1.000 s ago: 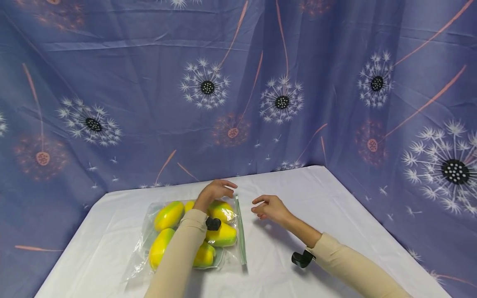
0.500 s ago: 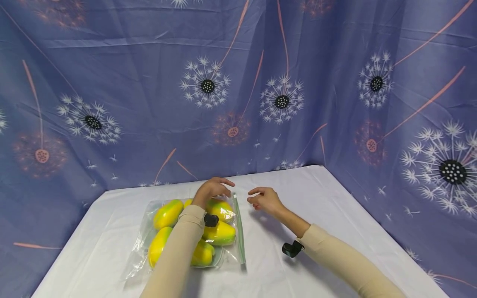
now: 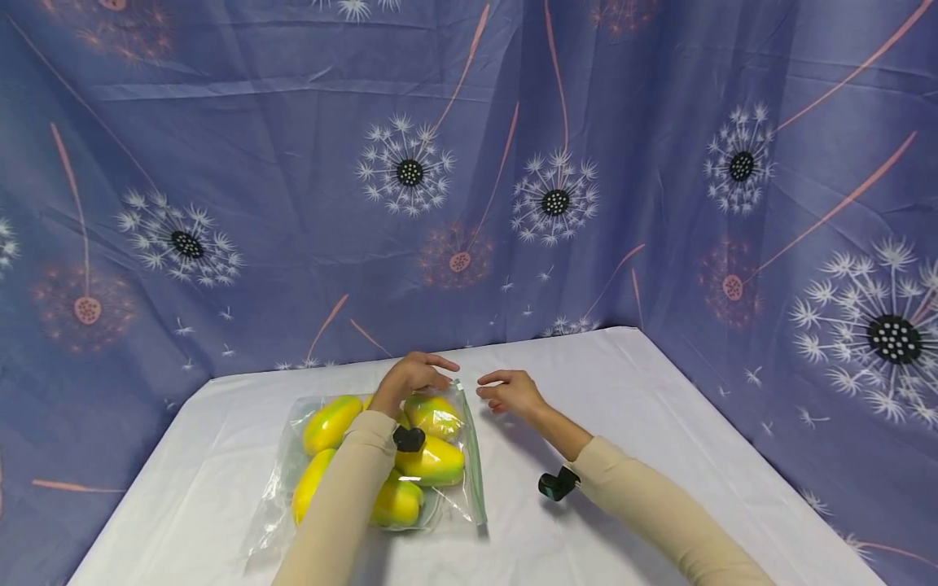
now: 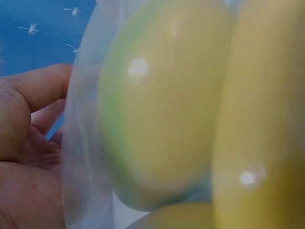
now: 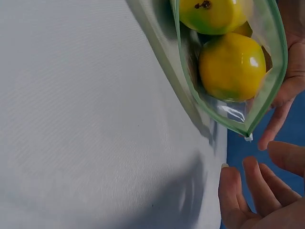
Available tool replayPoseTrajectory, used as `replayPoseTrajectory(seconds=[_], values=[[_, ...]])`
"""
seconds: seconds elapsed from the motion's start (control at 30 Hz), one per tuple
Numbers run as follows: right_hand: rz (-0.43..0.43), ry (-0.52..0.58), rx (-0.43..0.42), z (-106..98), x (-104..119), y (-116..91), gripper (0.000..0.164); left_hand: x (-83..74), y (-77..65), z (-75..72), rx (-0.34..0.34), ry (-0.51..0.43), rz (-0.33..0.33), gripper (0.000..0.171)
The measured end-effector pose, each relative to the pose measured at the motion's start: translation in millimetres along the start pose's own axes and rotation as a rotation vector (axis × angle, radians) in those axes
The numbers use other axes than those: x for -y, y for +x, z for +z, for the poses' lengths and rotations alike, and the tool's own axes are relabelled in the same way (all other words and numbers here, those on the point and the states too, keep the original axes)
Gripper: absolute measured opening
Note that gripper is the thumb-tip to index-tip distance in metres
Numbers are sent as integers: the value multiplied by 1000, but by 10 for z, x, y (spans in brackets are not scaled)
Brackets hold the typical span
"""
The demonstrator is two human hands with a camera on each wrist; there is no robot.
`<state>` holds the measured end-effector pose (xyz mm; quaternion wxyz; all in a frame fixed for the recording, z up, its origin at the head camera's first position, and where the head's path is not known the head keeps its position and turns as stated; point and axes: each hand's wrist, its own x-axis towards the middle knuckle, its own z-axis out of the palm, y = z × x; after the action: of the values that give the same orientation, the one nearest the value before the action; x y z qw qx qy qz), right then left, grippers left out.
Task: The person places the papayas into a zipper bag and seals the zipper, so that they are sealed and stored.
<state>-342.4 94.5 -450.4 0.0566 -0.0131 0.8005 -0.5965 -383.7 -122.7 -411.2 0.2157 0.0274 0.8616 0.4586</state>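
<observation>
A clear zip bag (image 3: 271, 505) lies on the table with several yellow-green, mango-like fruits (image 3: 432, 462) inside. Its green zip strip (image 3: 475, 464) faces right; in the right wrist view the mouth gapes around two fruits, with a white slider (image 5: 249, 137) at the far corner. My left hand (image 3: 414, 376) is at the bag's far edge, fingers relaxed and reaching past it; the left wrist view has the fingers (image 4: 45, 88) partly behind the plastic. Just right of the slider corner, my right hand (image 3: 513, 392) hovers with fingers loosely bent, holding nothing.
A white cloth (image 3: 601, 382) covers the table. Blue curtains (image 3: 293, 203) with dandelion prints rise behind it and along the right side. Black wrist cameras (image 3: 558, 483) hang below both sleeves; the left forearm crosses over the bag.
My right hand has moved left, closer to the bag's zip corner. My left hand has shifted slightly left, and the far zip corner has drawn a little left too.
</observation>
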Motion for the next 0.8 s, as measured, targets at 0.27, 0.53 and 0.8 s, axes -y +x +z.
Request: replayPoseTrajectory(seconds=[0.27,0.53,0.8], values=[[-11,40,-4,114,-11,61,31,88,22,11,-43,-125,57,42],[-8,61,-17,191,12,93,26,116,53,14,-57,-185,75,34],[-2,143,-5,254,8,114,26,125,20,5,-53,-199,70,31]])
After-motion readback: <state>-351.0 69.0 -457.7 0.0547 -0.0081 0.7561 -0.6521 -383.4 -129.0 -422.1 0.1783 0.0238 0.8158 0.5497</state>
